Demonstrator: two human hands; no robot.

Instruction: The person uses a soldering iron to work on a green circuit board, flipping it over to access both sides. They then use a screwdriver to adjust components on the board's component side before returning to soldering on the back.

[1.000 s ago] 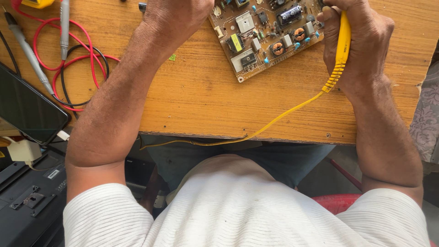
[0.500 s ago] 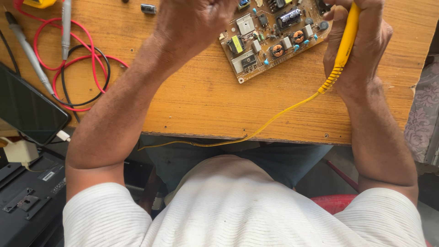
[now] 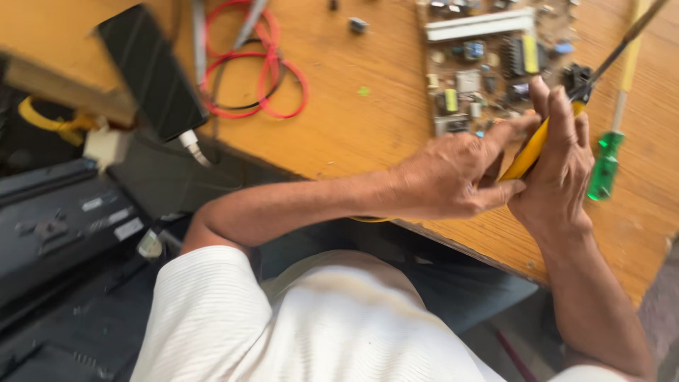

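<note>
My right hand (image 3: 559,163) is wrapped around the yellow handle of a soldering tool (image 3: 527,152), whose dark metal shaft (image 3: 626,35) points up and to the right. My left hand (image 3: 453,177) has come beside it, its thumb and fingertips pinching the lower end of the same handle. Both hands hover over the near edge of the wooden table (image 3: 368,134). Just beyond the fingers lies a brown circuit board (image 3: 488,64) with several components, and no hand touches it.
A green-handled screwdriver (image 3: 605,166) lies right of my right hand. Red and black leads (image 3: 265,67) coil at the back left beside a black phone (image 3: 152,71) with a white plug. A small loose part (image 3: 357,25) lies near the board. Black equipment (image 3: 64,226) sits below the table's left edge.
My left hand left the circuit board and moved right onto the yellow handle. The view has swung and tilted, and both hands now meet near the table's front edge.
</note>
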